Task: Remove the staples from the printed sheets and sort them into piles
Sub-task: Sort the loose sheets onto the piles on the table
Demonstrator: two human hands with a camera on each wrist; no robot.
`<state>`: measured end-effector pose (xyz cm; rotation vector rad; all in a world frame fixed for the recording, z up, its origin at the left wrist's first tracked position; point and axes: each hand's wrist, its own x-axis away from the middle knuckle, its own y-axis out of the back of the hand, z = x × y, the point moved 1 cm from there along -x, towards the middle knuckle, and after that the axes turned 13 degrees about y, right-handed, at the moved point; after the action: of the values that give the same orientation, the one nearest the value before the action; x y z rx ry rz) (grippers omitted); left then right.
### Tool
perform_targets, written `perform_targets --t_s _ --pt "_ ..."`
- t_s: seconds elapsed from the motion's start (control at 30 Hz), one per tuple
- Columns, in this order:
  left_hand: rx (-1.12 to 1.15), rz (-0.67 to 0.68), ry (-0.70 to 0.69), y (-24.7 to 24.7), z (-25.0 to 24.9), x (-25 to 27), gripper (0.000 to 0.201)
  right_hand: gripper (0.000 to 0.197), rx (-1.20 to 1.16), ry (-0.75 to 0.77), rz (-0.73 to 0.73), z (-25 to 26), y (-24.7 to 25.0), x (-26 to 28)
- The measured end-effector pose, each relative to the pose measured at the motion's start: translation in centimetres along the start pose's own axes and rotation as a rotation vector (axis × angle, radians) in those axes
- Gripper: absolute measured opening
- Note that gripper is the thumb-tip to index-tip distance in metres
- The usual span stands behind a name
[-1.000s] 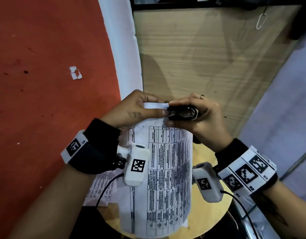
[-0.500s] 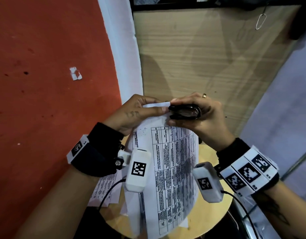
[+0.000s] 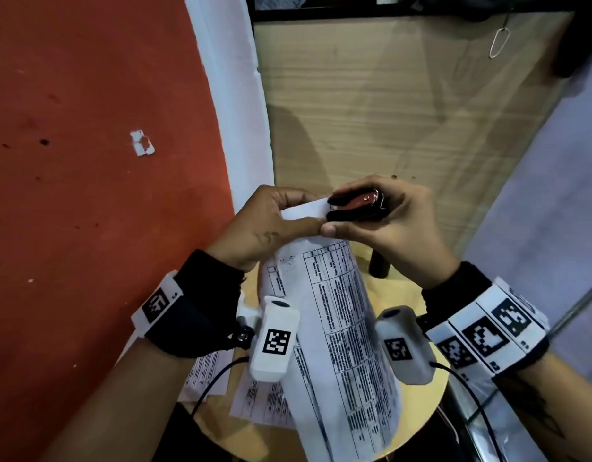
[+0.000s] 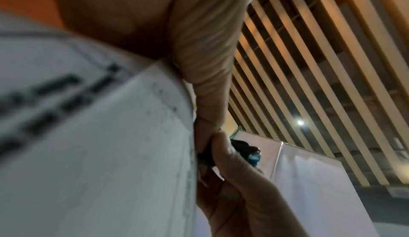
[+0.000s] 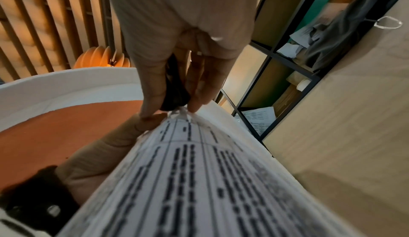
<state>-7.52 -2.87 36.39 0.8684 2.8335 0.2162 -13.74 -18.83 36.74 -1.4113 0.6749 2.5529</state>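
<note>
Wooden desk (image 3: 388,105) beyond both hands, a wire clip (image 3: 498,45) lying far out past the right one. Small round stool top (image 3: 418,425) beneath the wrists, carrying loose printed pages (image 3: 254,405) under the left wrist.

Stapled printed sheets (image 3: 341,345) held up off the stool, long axis running from the hands back toward the body, stapled top edge pointing away, lower end drooping and curling over the stool. Printed table face up.

Left hand (image 3: 264,228) pinching the sheets' top corner, thumb on top, fingers curled underneath. Right hand (image 3: 391,225) just beside it, thumb tips almost meeting, fingers and thumb squeezed around a black and red staple remover (image 3: 354,206). Remover lying crosswise to the sheets' length, nose pointing toward the left hand, set against the top edge; in the right wrist view, its dark tip (image 5: 175,97) meets the paper corner between thumb and fingers. Staple itself too small to make out.
</note>
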Motion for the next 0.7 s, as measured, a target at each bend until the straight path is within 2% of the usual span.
perform_targets --t_s 0.23,0.33,0.47,0.7 --pt "-0.184 -0.102 -0.09 0.0 -0.1 -0.4 0.025 0.036 -0.053 -0.068 -0.037 -0.5 -0.3 -0.2" --pt "-0.295 -0.198 -0.16 0.0 0.2 -0.8 0.022 0.036 -0.04 -0.086 -0.032 -0.8 -0.4 0.0" --pt "-0.412 -0.285 -0.23 -0.1 0.3 -1.2 0.041 0.04 -0.082 -0.09 -0.044 -1.1 -0.6 0.2" --pt "-0.483 -0.266 -0.188 0.1 1.0 -1.7 0.05 0.033 -0.061 -0.102 -0.093 -0.9 -1.0 0.1"
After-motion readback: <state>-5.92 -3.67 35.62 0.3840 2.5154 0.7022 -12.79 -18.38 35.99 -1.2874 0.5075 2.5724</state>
